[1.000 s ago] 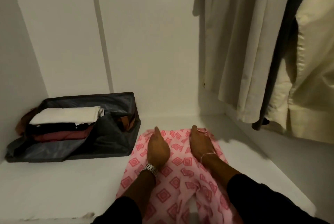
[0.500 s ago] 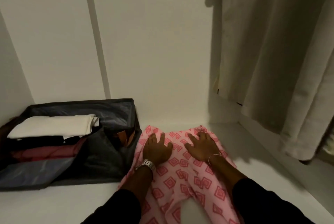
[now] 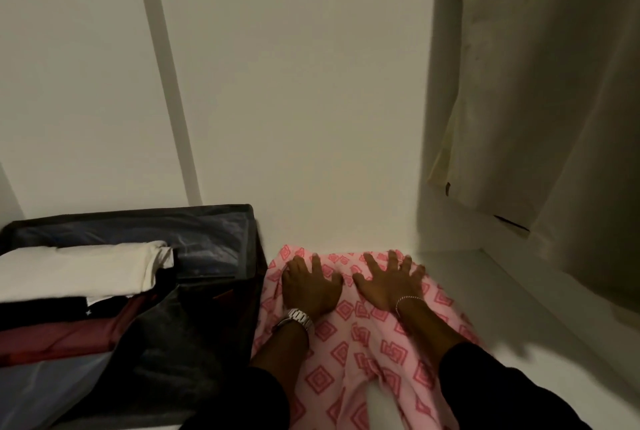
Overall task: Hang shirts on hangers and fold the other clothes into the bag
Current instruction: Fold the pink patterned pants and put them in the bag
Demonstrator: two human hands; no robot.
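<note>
Pressing flat on the pink patterned garment, both hands have their fingers straight and spread: the left hand lies on the side of the cloth nearer the bag, and the right hand lies just beside it on the side away from the bag. The garment is spread on the white shelf, with its edge touching the right wall of the dark bag. It seems to be trousers, because the cloth divides into two parts toward the person, but I cannot say this for sure. Inside the bag I count three folded pieces in one pile: one white folded piece on top, one black folded piece under it, and one dark red folded piece at the bottom. To the right of the bag, well apart from it, at least one pale hanging garment is visible; how many hang there I cannot tell. My judgement is that a part of the task is already done. The pink garment is only being smoothed, so it is left to fold it and put it into the bag.
</note>
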